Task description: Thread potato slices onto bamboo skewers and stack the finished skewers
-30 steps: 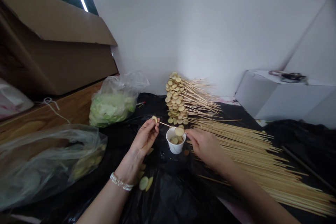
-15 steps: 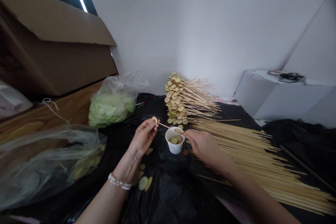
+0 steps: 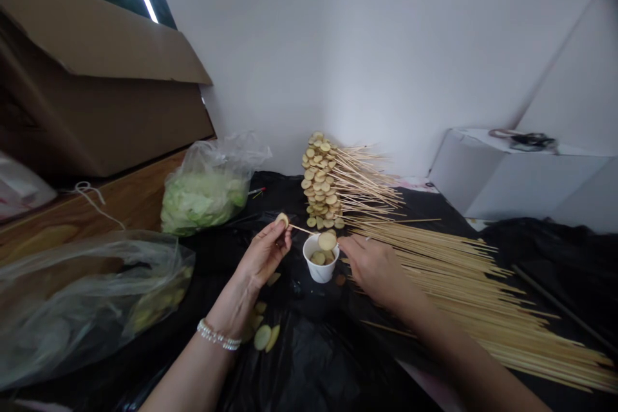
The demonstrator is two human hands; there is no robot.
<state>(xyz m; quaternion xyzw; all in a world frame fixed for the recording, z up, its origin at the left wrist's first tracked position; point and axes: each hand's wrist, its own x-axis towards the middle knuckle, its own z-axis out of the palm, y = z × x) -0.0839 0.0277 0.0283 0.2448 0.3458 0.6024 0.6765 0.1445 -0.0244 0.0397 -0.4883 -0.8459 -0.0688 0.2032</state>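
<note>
My left hand [image 3: 266, 250] pinches a pale potato slice [image 3: 282, 219], from which a thin wooden skewer [image 3: 303, 230] runs right toward the cup. My right hand [image 3: 369, 264] is closed at the edge of another potato slice [image 3: 327, 241], held face-on above the cup's rim. Whether the skewer touches or passes behind this second slice I cannot tell. Below it stands a white paper cup [image 3: 319, 275] with several potato slices inside. Behind the cup, skewered potato slices [image 3: 319, 187] lie in a tall stack, their sticks pointing right.
Many bare skewers [image 3: 463, 296] spread across the right side. A bag of cut cabbage [image 3: 205, 196] and a clear plastic bag [image 3: 96, 296] lie left. Loose slices [image 3: 263, 337] rest on black plastic sheeting [image 3: 318, 360]. A cardboard box [image 3: 106, 116] and a white box [image 3: 502, 183] flank the wall.
The slice at my right fingers has turned from nearly edge-on to face-on and risen slightly. My left hand has barely moved and keeps its pinch.
</note>
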